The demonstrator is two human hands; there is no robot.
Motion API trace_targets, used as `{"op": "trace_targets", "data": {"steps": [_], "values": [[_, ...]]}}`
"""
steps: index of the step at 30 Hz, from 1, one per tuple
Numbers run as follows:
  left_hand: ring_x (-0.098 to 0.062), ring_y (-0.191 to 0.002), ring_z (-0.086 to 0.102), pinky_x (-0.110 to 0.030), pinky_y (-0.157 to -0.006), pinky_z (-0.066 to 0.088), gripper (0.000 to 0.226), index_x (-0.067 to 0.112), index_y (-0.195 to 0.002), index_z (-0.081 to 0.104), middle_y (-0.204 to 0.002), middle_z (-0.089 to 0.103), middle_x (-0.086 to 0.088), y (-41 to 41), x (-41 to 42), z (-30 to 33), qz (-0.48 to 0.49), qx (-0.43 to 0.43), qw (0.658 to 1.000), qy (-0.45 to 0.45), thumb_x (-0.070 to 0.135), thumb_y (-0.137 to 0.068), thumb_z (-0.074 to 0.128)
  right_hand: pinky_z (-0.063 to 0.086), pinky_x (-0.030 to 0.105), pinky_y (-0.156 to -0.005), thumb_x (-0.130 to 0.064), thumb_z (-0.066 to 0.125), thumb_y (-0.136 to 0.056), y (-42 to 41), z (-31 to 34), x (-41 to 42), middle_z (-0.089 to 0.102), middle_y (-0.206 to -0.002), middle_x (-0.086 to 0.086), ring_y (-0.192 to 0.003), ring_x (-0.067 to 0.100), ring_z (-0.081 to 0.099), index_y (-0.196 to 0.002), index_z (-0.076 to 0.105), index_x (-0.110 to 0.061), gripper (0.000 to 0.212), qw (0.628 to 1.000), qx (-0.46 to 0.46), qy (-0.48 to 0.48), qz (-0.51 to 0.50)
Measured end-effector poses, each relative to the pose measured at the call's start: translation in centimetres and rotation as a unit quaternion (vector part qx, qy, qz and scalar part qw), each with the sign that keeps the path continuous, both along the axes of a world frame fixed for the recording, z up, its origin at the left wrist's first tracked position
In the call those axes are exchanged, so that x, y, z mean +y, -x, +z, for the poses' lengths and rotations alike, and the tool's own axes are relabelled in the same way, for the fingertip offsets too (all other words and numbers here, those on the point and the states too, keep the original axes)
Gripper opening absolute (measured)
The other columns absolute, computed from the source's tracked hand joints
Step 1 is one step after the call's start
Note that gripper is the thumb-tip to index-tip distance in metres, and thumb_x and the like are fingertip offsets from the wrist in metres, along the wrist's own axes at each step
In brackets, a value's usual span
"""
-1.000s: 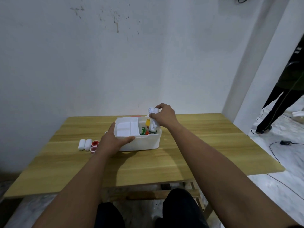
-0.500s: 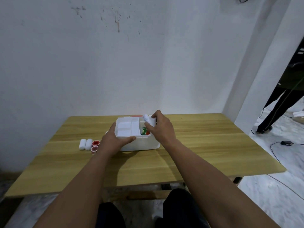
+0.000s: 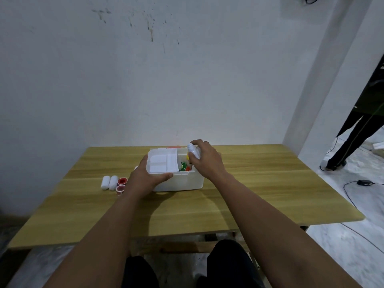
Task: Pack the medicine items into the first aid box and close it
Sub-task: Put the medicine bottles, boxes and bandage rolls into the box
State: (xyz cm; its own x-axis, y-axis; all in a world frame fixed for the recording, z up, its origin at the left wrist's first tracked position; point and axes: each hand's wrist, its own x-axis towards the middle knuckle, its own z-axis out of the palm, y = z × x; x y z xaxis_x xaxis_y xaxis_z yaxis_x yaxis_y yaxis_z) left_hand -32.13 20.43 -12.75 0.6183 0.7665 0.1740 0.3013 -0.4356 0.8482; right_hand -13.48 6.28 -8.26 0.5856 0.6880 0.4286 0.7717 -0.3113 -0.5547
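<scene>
right hand (image 3: 204, 161) grips white bottle (image 3: 192, 152) over open first aid box (image 3: 182, 183); left hand (image 3: 145, 179) grips box's near-left rim w/ white tray (image 3: 163, 163) inside.

The bench (image 3: 259, 183) lies bare to the right of the first aid box (image 3: 178, 182) and along its near edge. The box's left half is covered by a white insert tray (image 3: 163, 163), with the left hand (image 3: 145, 179) clamped across that corner. Two gauze rolls (image 3: 109, 182) and two tape spools (image 3: 121, 185) crowd the bench just left of the hand. The right hand (image 3: 204, 161) blocks the open right compartment.
</scene>
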Motion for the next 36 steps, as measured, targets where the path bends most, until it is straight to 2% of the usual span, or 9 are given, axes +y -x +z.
{"op": "trace_targets", "data": {"steps": [4, 12, 16, 22, 27, 30, 32, 34, 36], "values": [[-0.024, -0.135, 0.050, -0.042, -0.098, 0.052, 0.103, 0.037, -0.156, 0.037, -0.150, 0.053, 0.007, -0.1, 0.0, -0.1, 0.000, 0.004, 1.000, 0.003, 0.054, -0.071, 0.091, 0.033, 0.037, -0.086, -0.038, 0.062, -0.096, 0.1, 0.5, 0.2, 0.069, -0.094, -0.014, -0.093, 0.013, 0.067, -0.115, 0.056, -0.029, 0.022, 0.998, 0.006, -0.053, -0.013], [-0.025, -0.135, 0.050, -0.046, -0.098, 0.054, 0.115, 0.039, -0.158, 0.034, -0.151, 0.053, 0.008, 0.1, 0.3, -0.2, 0.002, 0.021, 1.000, 0.010, 0.070, -0.060, 0.087, 0.033, 0.039, -0.095, -0.039, 0.070, -0.094, 0.3, 0.6, 0.7, 0.075, -0.097, -0.014, -0.098, 0.009, 0.072, -0.110, 0.051, -0.022, 0.030, 0.987, 0.052, -0.151, -0.018], [-0.024, -0.136, 0.050, -0.045, -0.099, 0.054, 0.115, 0.039, -0.158, 0.033, -0.152, 0.052, 0.007, 0.0, 0.4, -0.1, 0.002, 0.024, 1.000, 0.011, 0.068, -0.062, 0.088, 0.030, 0.037, -0.091, -0.043, 0.075, -0.088, 0.0, -0.2, 0.2, 0.070, -0.094, -0.015, -0.092, 0.010, 0.068, -0.099, 0.054, -0.025, 0.030, 0.993, 0.033, -0.106, -0.028], [-0.022, -0.133, 0.052, -0.045, -0.099, 0.054, 0.119, 0.041, -0.156, 0.035, -0.148, 0.055, 0.010, 0.1, 0.4, -0.1, 0.009, 0.029, 0.999, 0.011, 0.076, -0.054, 0.085, 0.028, 0.038, -0.090, -0.052, 0.079, -0.077, -0.9, -1.2, -0.8, 0.065, -0.109, -0.014, -0.111, 0.012, 0.057, -0.082, 0.065, -0.032, 0.025, 0.998, -0.045, -0.035, -0.038], [-0.022, -0.133, 0.052, -0.044, -0.098, 0.054, 0.108, 0.040, -0.155, 0.037, -0.148, 0.055, 0.009, 0.1, 0.2, -0.1, 0.001, 0.014, 1.000, 0.005, 0.065, -0.064, 0.089, 0.031, 0.041, -0.095, -0.060, 0.071, -0.083, -1.8, -2.3, -1.6, 0.065, -0.113, -0.012, -0.117, 0.012, 0.056, -0.078, 0.075, -0.033, 0.029, 0.997, -0.070, -0.004, -0.025], [-0.021, -0.133, 0.052, -0.044, -0.099, 0.054, 0.105, 0.040, -0.155, 0.038, -0.147, 0.055, 0.010, 0.0, 0.1, 0.0, 0.004, 0.009, 1.000, 0.005, 0.060, -0.066, 0.091, 0.045, 0.049, -0.098, -0.063, 0.067, -0.084, -1.5, -2.0, -2.0, 0.065, -0.107, -0.015, -0.109, 0.011, 0.059, -0.090, 0.069, -0.031, 0.033, 0.997, 0.006, -0.071, -0.009], [-0.020, -0.131, 0.053, -0.043, -0.099, 0.053, 0.104, 0.041, -0.154, 0.039, -0.146, 0.056, 0.012, 0.1, -0.1, 0.1, 0.007, 0.006, 1.000, 0.008, 0.061, -0.065, 0.091, 0.053, 0.045, -0.096, -0.061, 0.075, -0.081, -1.4, -1.4, -2.2, 0.066, -0.115, -0.011, -0.108, 0.010, 0.059, -0.113, 0.065, -0.027, 0.048, 0.993, 0.075, -0.094, 0.007], [-0.020, -0.131, 0.053, -0.042, -0.098, 0.053, 0.104, 0.040, -0.154, 0.040, -0.145, 0.057, 0.012, 0.2, -0.1, 0.1, 0.009, 0.001, 1.000, 0.009, 0.061, -0.065, 0.091, 0.052, 0.041, -0.102, -0.063, 0.084, -0.071, -1.6, -1.0, -2.4, 0.059, -0.139, -0.004, -0.122, 0.014, 0.056, -0.143, 0.052, -0.026, 0.087, 0.985, 0.163, -0.048, 0.022], [-0.019, -0.130, 0.053, -0.040, -0.095, 0.052, 0.103, 0.040, -0.153, 0.041, -0.144, 0.058, 0.012, 0.2, -0.2, 0.3, 0.011, 0.000, 1.000, 0.008, 0.060, -0.065, 0.091, 0.046, 0.045, -0.112, -0.072, 0.087, -0.058, -2.0, -0.8, -2.5, 0.042, -0.159, -0.002, -0.139, 0.021, 0.048, -0.160, 0.031, -0.029, 0.124, 0.973, 0.225, 0.022, 0.036]]}}
